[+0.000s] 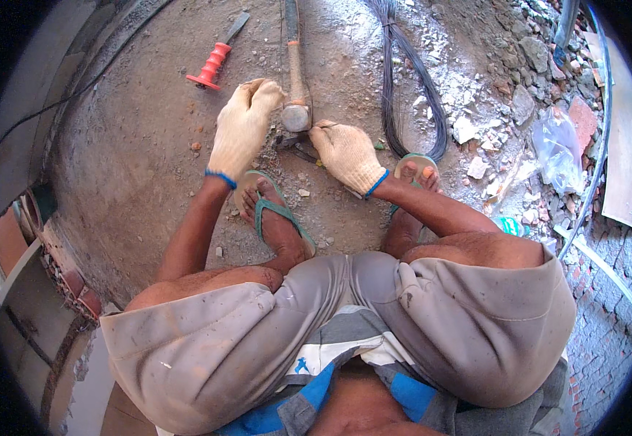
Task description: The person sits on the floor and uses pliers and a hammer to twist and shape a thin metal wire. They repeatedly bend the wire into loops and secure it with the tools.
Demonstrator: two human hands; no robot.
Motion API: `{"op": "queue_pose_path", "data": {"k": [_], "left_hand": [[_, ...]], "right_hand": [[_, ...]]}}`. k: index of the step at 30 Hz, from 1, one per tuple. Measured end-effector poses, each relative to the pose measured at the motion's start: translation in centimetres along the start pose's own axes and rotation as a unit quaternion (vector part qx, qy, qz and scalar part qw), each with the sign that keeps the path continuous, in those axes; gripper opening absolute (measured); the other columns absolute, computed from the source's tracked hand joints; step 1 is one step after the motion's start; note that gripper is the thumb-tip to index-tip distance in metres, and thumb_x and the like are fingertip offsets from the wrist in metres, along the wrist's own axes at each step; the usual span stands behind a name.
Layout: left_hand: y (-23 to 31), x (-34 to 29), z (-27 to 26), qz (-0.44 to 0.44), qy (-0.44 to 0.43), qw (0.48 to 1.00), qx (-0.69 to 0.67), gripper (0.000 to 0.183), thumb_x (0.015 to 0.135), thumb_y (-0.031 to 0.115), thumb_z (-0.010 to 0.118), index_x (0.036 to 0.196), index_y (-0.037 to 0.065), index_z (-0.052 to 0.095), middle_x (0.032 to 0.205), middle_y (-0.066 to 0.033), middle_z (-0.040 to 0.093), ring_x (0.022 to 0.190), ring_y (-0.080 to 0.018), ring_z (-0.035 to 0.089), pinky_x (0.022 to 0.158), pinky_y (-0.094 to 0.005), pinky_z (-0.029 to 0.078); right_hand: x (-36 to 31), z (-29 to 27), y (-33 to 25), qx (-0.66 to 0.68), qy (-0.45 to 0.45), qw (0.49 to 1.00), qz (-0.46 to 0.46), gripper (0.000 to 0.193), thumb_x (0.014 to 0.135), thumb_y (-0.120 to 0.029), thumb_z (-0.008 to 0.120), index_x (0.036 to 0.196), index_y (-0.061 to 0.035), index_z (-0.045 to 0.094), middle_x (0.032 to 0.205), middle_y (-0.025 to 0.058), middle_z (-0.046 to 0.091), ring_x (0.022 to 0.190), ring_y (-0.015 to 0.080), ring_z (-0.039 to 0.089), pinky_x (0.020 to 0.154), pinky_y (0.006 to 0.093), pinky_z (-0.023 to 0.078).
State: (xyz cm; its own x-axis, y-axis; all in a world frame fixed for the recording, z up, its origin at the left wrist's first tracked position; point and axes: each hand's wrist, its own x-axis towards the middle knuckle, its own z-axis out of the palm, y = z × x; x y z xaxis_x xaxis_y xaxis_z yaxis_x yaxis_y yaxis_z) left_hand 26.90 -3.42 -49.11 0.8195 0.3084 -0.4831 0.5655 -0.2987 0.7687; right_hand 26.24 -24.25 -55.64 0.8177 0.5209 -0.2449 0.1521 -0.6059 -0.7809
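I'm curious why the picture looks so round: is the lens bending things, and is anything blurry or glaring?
Head view: fisheye bends edges toward a black rim; the gloved left hand and right hand by the hammer are sharp; even daylight, soft shadows; pale rubble looks slightly washed out.

- Only one view is given, taken from the head of a squatting person and aimed almost straight down.
- The knees and shorts (345,341) are seen close, filling the lower half of the frame.
- The gloved left hand (242,131) and right hand (348,156) are found above the centre, near the dirt floor (134,145).
- Straight edges are bent toward the dark round rim.
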Motion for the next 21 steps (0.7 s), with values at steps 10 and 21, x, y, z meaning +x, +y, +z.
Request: {"op": "queue_pose_path", "data": {"k": [10, 21], "left_hand": [[-1.9, 6.4, 3.2, -0.124, -0.189, 0.948, -0.222, 0.036, 0.099, 0.038, 0.068, 0.119, 0.008, 0.067, 0.102, -0.0034, 0.068, 0.089, -0.0137, 0.065, 0.079, -0.0310, 0.055], [-3.8, 7.3, 5.4, -0.121, -0.188, 0.878, -0.422, 0.010, 0.107, 0.021, 0.061, 0.110, 0.012, 0.058, 0.089, -0.0001, 0.062, 0.079, -0.0172, 0.067, 0.070, -0.0304, 0.058]], "right_hand": [[0.7, -0.3, 0.3, 0.524, -0.175, 0.765, 0.331, 0.032, 0.108, -0.032, 0.049, 0.098, -0.0064, 0.066, 0.064, -0.0010, 0.052, 0.056, 0.0153, 0.045, 0.053, 0.0323, 0.036], [0.1, -2.7, -1.0, 0.494, -0.200, 0.748, 0.396, 0.051, 0.108, -0.051, 0.051, 0.119, -0.0057, 0.071, 0.079, 0.0099, 0.074, 0.067, 0.0252, 0.067, 0.062, 0.0388, 0.053]]}}
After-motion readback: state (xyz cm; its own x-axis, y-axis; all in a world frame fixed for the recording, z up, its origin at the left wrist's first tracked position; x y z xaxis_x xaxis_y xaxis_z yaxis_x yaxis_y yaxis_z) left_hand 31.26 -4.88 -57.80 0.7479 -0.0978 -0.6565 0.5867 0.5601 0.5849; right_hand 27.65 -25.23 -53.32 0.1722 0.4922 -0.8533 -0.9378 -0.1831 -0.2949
